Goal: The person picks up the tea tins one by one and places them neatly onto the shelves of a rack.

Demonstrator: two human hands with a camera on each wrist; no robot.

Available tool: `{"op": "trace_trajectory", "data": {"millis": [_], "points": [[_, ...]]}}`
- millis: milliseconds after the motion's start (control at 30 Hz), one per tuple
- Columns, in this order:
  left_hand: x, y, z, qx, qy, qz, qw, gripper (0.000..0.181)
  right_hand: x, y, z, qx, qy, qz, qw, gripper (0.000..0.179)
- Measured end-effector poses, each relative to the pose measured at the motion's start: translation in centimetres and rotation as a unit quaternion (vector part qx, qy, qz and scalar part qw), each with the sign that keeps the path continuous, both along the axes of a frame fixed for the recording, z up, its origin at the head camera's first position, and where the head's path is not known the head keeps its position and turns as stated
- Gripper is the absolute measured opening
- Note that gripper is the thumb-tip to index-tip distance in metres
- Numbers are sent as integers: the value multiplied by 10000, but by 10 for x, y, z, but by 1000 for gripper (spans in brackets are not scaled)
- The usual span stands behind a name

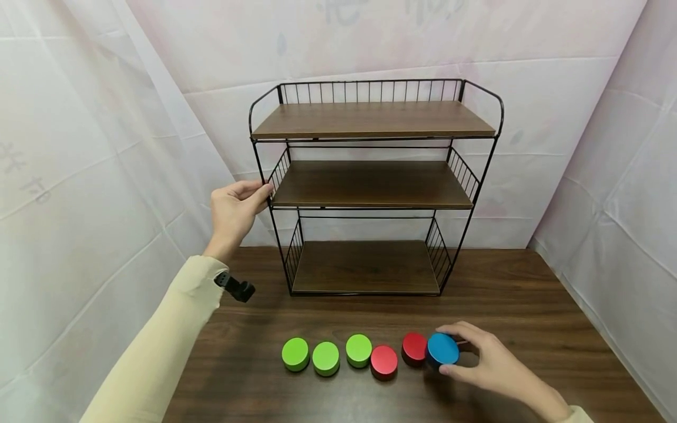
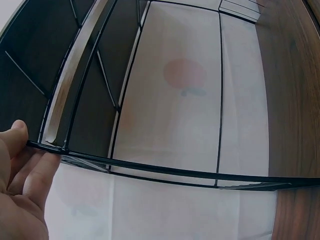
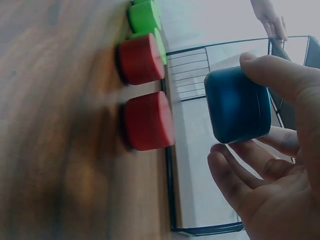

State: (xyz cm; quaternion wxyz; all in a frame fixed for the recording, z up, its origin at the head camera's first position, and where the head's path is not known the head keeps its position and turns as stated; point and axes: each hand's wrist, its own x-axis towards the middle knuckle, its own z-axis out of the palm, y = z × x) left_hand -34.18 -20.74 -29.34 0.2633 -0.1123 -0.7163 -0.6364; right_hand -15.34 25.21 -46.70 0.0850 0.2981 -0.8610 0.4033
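Observation:
My left hand (image 1: 236, 212) grips the left front post of a black wire rack (image 1: 273, 235) at the middle shelf's height. In the left wrist view, its thumb and fingers (image 2: 42, 182) close around the black bar. Thumb and fingers of my right hand (image 1: 494, 361) pinch a round blue tin (image 1: 443, 349) by its sides. The right wrist view shows the blue tin (image 3: 235, 105) held off the table. Close to its left are two red tins (image 1: 414, 349), (image 1: 384, 362). Farther left, several green tins (image 1: 325, 358) stand on the table.
The rack has three brown wooden shelves (image 1: 372, 185) with wire side rails. It stands at the back of a dark wooden table (image 1: 238, 376). White cloth (image 1: 555, 106) hangs behind and at both sides. A black strap device (image 1: 235, 286) sits on the left wrist.

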Motion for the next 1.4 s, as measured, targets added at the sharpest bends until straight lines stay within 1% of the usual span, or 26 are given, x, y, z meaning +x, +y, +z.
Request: {"op": "trace_trajectory", "data": {"millis": [200, 433, 500, 567, 667, 833, 967, 1067, 1200, 1300, 1400], "points": [[-1, 0, 0, -82, 146, 25, 9999, 25, -12, -2, 17, -68, -2, 276, 9996, 50], [0, 1, -2, -486, 273, 253, 9981, 24, -26, -2, 37, 28, -35, 319, 9995, 49], [0, 1, -2, -530, 279, 258, 9979, 24, -29, -1, 42, 35, -15, 300, 9995, 49], [0, 1, -1, -519, 270, 216, 9981, 24, -32, 1, 47, 51, 58, 256, 9996, 49], [-1, 0, -1, -450, 234, 75, 9987, 26, -35, 3, 54, 77, 165, 130, 9997, 52], [-3, -5, -1, -418, 207, -159, 9988, 28, -39, 4, 66, -44, 50, -127, 9999, 56], [-4, -10, 0, -370, 145, -353, 9986, 28, -43, 4, 74, -183, -9, -359, 9992, 52], [-4, -13, 1, -465, 52, -485, 9977, 29, -46, 3, 76, -298, -9, -524, 9982, 51], [-4, -14, 3, -650, -92, -640, 9958, 31, -49, 3, 79, -457, -74, -607, 9971, 51], [-3, -15, 3, -691, -146, -667, 9953, 31, -53, 2, 83, -476, -56, -634, 9968, 52], [-2, -14, 3, -732, -54, -523, 9959, 30, -56, 1, 90, -440, 32, -662, 9968, 52]]}}
